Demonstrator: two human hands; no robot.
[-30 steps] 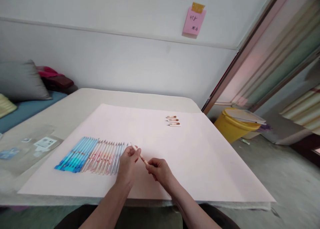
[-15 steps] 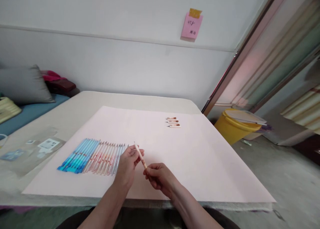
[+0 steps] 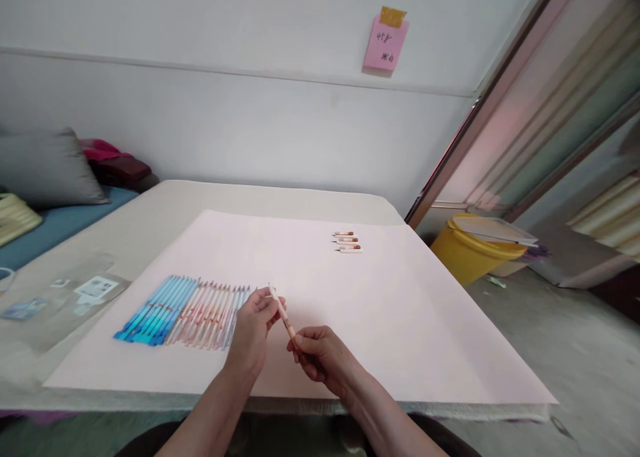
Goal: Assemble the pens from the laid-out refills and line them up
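Note:
A slim white pen (image 3: 283, 316) with an orange-brown pattern is held at a slant between my hands, its tip pointing up and left. My left hand (image 3: 253, 324) pinches it near the tip end. The fingers of my right hand (image 3: 323, 356) are closed around its lower end, partly hiding it. Beside my left hand lies a row of several pens: blue pens (image 3: 157, 314) on the left, then white pens with pinkish patterns (image 3: 205, 317). My left hand covers the row's right end. Farther back, three short white-and-brown pens (image 3: 349, 241) lie one behind another.
A pale pink sheet (image 3: 415, 330) covers much of the table (image 3: 280, 198). Clear plastic packaging (image 3: 60, 317) lies at the left. A yellow bin (image 3: 456, 250) stands on the floor to the right. A pink note (image 3: 385, 47) is taped to the wall behind.
The camera view has shifted slightly. Both hands keep nearly the same hold on the pen, and the laid-out pens have not moved.

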